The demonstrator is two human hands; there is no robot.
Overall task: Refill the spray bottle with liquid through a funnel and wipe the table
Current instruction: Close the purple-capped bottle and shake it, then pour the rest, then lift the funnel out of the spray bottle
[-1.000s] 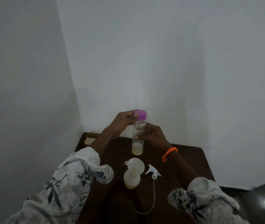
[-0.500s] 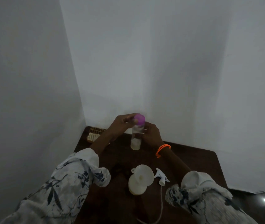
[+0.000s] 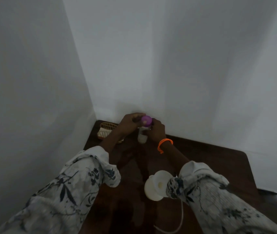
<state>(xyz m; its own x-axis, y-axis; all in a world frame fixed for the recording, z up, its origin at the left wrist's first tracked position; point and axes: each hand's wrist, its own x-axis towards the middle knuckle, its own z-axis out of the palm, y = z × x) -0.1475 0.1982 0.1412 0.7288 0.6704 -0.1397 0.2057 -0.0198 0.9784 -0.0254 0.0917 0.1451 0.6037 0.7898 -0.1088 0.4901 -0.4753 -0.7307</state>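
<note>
My left hand [image 3: 128, 124] pinches the purple round cap [image 3: 146, 120]; my right hand [image 3: 157, 132] grips the clear plastic bottle [image 3: 142, 137] beneath it.

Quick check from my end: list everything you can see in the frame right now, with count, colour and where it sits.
Table: one, dark brown wood, set into the corner of the white walls.
Clear bottle: one, purple cap, a little pale liquid at the bottom, far end of the table, held by both hands.
Spray bottle: one, cream, near middle of the table, head off.
Funnel: one, white, sitting in the spray bottle's neck.
Dip tube: one, white, trailing along the near table; the spray head is hidden by the right sleeve.
Basket: one, golden wire, far left corner.
Wristband: one, orange, right wrist.
Left hand: at the cap.
Right hand: around the bottle body.
</note>
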